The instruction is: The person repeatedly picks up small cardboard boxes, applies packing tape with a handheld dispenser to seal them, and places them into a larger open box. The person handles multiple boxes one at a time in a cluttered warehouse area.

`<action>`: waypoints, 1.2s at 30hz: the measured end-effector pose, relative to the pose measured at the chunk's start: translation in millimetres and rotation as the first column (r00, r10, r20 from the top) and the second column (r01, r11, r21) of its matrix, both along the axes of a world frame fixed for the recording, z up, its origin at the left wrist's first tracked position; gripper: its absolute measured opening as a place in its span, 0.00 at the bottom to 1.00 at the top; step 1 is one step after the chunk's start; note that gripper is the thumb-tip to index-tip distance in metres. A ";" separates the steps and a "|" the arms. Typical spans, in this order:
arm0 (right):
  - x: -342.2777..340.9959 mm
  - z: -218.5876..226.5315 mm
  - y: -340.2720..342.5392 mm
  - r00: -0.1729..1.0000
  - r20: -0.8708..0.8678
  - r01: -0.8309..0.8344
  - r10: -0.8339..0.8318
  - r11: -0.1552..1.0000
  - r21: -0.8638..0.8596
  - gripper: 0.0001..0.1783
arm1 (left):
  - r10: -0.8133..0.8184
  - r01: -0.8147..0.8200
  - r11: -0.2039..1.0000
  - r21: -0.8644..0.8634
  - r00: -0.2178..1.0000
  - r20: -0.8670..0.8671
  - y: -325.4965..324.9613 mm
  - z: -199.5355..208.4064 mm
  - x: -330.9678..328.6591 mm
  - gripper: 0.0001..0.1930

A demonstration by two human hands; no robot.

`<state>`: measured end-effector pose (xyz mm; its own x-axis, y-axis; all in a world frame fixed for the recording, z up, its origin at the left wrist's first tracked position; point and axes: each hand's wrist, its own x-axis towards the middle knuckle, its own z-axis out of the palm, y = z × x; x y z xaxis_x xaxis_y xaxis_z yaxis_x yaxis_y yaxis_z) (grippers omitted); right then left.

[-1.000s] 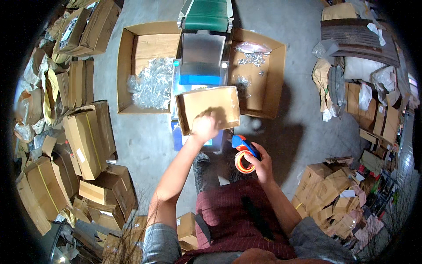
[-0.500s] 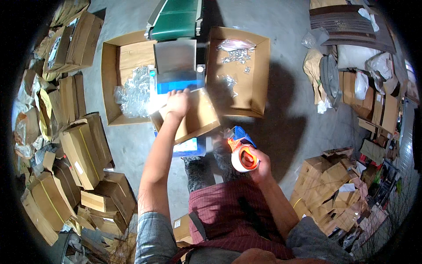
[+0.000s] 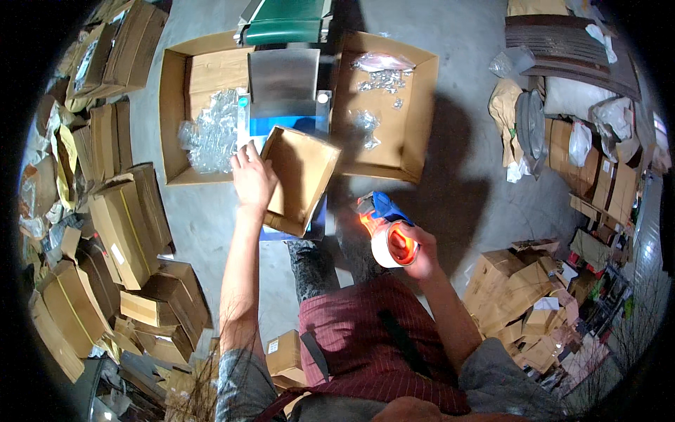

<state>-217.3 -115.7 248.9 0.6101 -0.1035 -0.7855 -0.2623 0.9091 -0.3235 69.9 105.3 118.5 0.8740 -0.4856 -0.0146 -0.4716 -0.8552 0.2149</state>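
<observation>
A shallow open cardboard box [image 3: 306, 184] sits tilted on the blue-and-white work surface in front of me, its inside bare. My left hand [image 3: 254, 180] is at the box's left wall, fingers apart and bent forward, not wrapped round the cardboard. Whether its thumb side presses on the wall is hard to make out. My right hand [image 3: 420, 254], lower and to the right, grips an orange-and-blue tape dispenser [image 3: 383, 208] with a wide roll of tape on it. The dispenser's front end points up and left, away from the box.
Large open cartons flank the stand: the left one [image 3: 171, 116] holds clear plastic packets, the right one [image 3: 420, 105] small bagged parts. Beyond a metal plate [image 3: 284, 76] runs a green conveyor belt [image 3: 288, 29]. Piled cartons [image 3: 130, 235] line the left; flattened cardboard [image 3: 506, 285] lies right.
My left hand has moved left and down off the box's far edge to its left side. The box has turned and shifted. My right hand keeps the tape dispenser, moved slightly.
</observation>
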 end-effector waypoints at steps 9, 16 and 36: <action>39.6 39.6 -6.4 0.918 -0.131 -0.385 0.373 0.769 -0.510 0.29 | -0.225 -0.618 0.784 -0.054 -0.202 -0.953 1.9 75.5 -75.6 0.23; 59.4 54.6 6.5 0.760 -0.247 -0.500 0.601 0.298 -0.813 0.33 | -0.461 -0.718 0.696 -0.010 -0.437 -0.772 22.5 89.0 -93.2 0.22; 189.3 125.0 36.5 0.215 -0.694 -0.341 0.687 -0.613 -0.712 0.31 | -0.575 -0.636 0.498 -0.589 0.266 -0.773 4.4 38.0 -68.8 0.11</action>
<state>-28.0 -79.2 373.9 0.8852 0.1760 -0.4306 -0.0708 -0.8639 -0.4986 1.1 109.7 156.4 0.5306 -0.7544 -0.3864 0.5740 -0.0156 0.8187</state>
